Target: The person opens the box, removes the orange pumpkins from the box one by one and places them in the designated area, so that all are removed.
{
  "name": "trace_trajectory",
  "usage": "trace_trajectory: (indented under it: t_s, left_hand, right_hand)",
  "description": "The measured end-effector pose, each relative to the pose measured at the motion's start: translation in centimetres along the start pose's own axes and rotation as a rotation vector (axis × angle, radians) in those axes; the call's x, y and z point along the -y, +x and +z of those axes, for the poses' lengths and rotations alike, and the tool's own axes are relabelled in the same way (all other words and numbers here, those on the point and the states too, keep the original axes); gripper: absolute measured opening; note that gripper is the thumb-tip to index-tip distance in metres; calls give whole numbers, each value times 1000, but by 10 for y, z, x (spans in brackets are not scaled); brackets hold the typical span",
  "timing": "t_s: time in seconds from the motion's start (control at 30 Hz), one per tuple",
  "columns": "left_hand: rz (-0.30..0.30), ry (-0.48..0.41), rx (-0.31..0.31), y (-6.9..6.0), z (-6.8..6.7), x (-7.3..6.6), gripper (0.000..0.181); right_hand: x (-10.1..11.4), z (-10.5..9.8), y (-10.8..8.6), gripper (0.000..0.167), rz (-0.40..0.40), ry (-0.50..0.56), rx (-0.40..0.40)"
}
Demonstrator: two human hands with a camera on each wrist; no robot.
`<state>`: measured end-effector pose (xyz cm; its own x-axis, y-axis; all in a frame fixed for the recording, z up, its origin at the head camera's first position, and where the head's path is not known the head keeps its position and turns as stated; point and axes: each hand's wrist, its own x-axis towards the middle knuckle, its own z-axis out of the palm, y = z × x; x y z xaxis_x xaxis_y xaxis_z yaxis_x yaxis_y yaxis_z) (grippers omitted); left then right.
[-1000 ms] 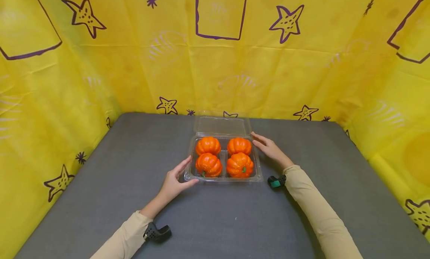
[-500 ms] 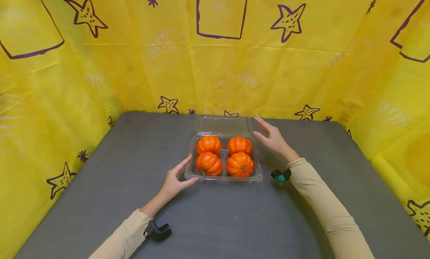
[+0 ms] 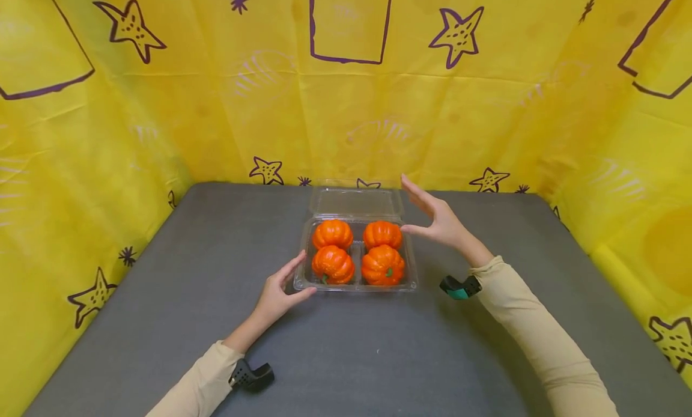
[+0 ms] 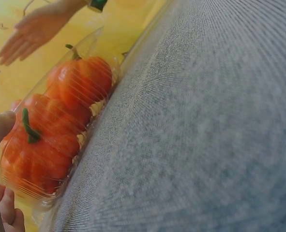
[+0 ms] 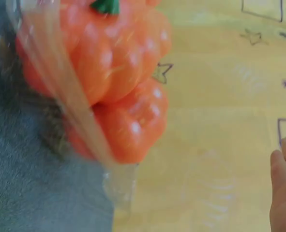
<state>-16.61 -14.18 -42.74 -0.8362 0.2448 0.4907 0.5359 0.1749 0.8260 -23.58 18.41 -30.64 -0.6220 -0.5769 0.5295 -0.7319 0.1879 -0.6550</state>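
A clear plastic clamshell container (image 3: 359, 288) stands on the table with its lid (image 3: 357, 202) tipped back, away from the person. Inside sit several small orange pumpkins, among them a front right pumpkin (image 3: 382, 265) with a green stem. My left hand (image 3: 273, 297) holds the front left corner, thumb at the front rim and fingers along the left side; its thumb (image 4: 2, 126) shows at the rim in the left wrist view. By the lid's right side, my right hand (image 3: 444, 223) is raised with straight, spread fingers and holds nothing. The right wrist view is blurred.
A dark grey tabletop (image 3: 346, 357) lies under the container. Yellow cloth (image 3: 346, 116) with starfish drawings hangs behind and at both sides. Wrist cameras sit on the left wrist (image 3: 251, 376) and the right wrist (image 3: 461, 286).
My right hand has left the container's right edge, risen beside the lid and spread its fingers. My left hand, the container and the pumpkins stay in place.
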Motion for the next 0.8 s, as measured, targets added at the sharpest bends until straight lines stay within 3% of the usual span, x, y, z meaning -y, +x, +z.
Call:
trace_trajectory:
  t_s: [0.23,0.57,0.8]
  left_hand:
    - [-29,25,-11,1,1,-4,68]
    - [-32,-3,-10,1,0,-3,69]
    - [-30,-13,-21,0,0,-2,68]
  right_hand:
    - [13,0,-8,87,-10,-14,134]
    - [6,16,-31,78,-67,54,128]
    - [-6,19,-39,72,-73,218,123]
